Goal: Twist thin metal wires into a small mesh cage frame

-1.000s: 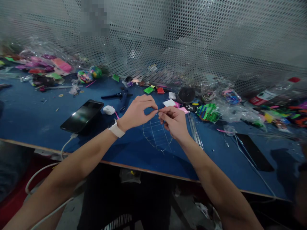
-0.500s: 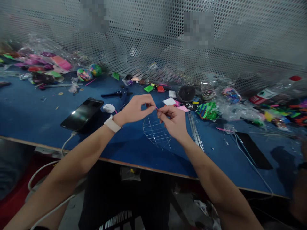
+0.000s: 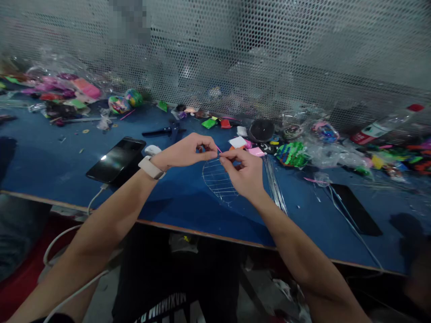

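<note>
My left hand point(image 3: 197, 150) is closed in a pinch, thumb and finger on a thin pink-purple strip point(image 3: 218, 149). From the right, my right hand point(image 3: 244, 168) pinches the same spot, and the fingertips of both hands almost meet. Just below them is a rounded wire frame point(image 3: 218, 186) with thin crossing wires. Its upper edge runs behind my fingers, so I cannot tell how it joins the strip. A bundle of straight thin wires point(image 3: 274, 186) lies on the table beside my right wrist.
On the blue table point(image 3: 188, 215) lie a phone with a cable point(image 3: 116, 157), a dark tool point(image 3: 173, 131) and a black flat object point(image 3: 355, 210). Colourful clay packets and plastic bags line the perforated metal screen point(image 3: 202, 67). A bottle point(image 3: 384, 125) leans at the right.
The wire frame has tilted and looks narrower. My left wrist has shifted slightly left, covering more of the white object behind it. Both hands stay pinched together.
</note>
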